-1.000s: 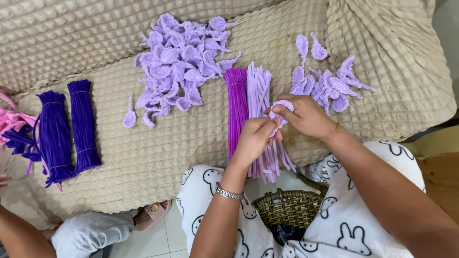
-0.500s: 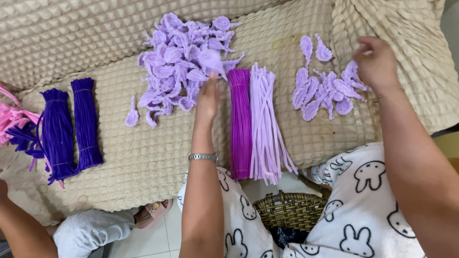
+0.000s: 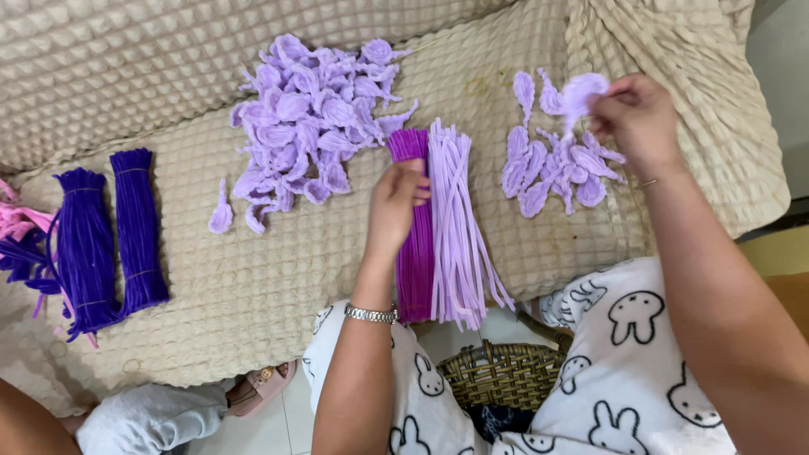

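Observation:
My right hand [image 3: 638, 118] pinches a lilac bent petal [image 3: 579, 91] of fuzzy wire above a small pile of lilac petals [image 3: 552, 167] on the cream quilted cushion [image 3: 278, 253]. My left hand [image 3: 394, 206] rests with curled fingers on a bundle of magenta fuzzy wires [image 3: 415, 244], which lies beside a bundle of straight lilac wires [image 3: 459, 227]. A large heap of lilac petals [image 3: 308, 118] lies further back at the centre, and one petal [image 3: 221, 215] lies apart from it.
Two dark purple wire bundles [image 3: 109, 236] lie at the left, with pink wires [image 3: 17, 223] at the edge. A woven basket [image 3: 501, 375] sits between my knees. Another person's leg and sandalled foot [image 3: 257, 388] show at the bottom left.
My right hand, which had reached to the small pile, now lifts a petal above it. My left hand drew back from the big heap onto the magenta bundle.

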